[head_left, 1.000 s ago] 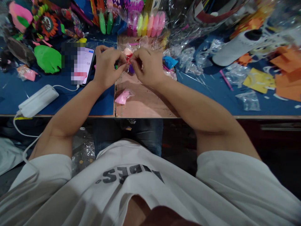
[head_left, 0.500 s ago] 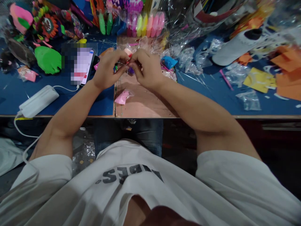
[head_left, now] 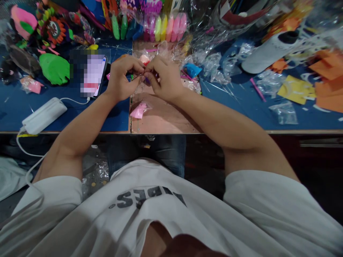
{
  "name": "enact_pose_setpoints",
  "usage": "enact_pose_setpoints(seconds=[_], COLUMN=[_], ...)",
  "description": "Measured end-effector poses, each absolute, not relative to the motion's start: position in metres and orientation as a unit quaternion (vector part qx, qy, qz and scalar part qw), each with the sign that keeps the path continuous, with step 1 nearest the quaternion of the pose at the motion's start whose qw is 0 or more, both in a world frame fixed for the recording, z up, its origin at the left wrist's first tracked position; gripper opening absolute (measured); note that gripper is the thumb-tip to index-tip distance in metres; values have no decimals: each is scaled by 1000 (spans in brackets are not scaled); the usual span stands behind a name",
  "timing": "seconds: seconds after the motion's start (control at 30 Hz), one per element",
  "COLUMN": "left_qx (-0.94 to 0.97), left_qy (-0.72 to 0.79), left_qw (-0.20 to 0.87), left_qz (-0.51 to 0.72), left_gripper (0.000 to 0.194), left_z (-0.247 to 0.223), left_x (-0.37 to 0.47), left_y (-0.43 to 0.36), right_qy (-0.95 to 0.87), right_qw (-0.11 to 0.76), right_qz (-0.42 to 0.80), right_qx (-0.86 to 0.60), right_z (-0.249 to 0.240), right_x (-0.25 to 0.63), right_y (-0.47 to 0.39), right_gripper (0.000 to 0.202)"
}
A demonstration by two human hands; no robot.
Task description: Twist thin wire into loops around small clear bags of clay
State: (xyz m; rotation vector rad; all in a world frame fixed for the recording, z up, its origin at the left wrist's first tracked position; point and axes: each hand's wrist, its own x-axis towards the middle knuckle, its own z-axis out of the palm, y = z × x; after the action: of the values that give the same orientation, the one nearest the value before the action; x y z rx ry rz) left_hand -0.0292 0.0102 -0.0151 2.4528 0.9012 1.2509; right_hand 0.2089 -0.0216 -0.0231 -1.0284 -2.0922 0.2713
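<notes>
My left hand (head_left: 123, 76) and my right hand (head_left: 165, 75) meet fingertip to fingertip above the bare wooden part of the table (head_left: 163, 112). Both pinch closed around something small between them, which the fingers mostly hide, so I cannot make out what it is. Just behind the fingertips a pale and red piece (head_left: 145, 59) shows. A pink lump in clear wrap (head_left: 138, 111) lies nearer the table's front edge. Right of my right hand sits a blue packet (head_left: 192, 70).
Left stand a phone (head_left: 93, 75), a white power bank (head_left: 44, 115) on a cable and a green piece (head_left: 55, 67). Colored clay packs (head_left: 166, 28) line the back. A white bottle (head_left: 268, 53), plastic wrappers (head_left: 283, 114) and orange sheets (head_left: 329, 87) lie right.
My fingertips have shifted slightly where they meet, and the red bit between them shows less. The rest stays in place apart from a slight camera shift.
</notes>
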Motion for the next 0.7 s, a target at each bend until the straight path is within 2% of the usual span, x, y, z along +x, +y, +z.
enact_pose_setpoints(seconds=[0.1,0.17,0.4,0.53,0.7], left_qx=[843,850,882,873,856], left_qy=[352,359,341,359,361], left_qw=[96,66,3,34,69], left_qz=[395,380,325,329,362], left_gripper=[15,10,7,7,12], left_z=[-5,1,6,4,-1], left_x=[-26,-26,-30,-28,-23], left_y=[0,-6,-5,-1,0], right_qy=[-819,-813,-796,-790,-790], right_qw=[400,401,432,455,466], right_qz=[104,114,152,153,134], right_qx=[-399,-406,-397,-381,-375], right_z=[-25,-26,-34,-41,-41], right_x=[208,208,207,206,205], right_y=[-22,-22,-15,-8,-9], right_gripper=[24,21,27,37,28])
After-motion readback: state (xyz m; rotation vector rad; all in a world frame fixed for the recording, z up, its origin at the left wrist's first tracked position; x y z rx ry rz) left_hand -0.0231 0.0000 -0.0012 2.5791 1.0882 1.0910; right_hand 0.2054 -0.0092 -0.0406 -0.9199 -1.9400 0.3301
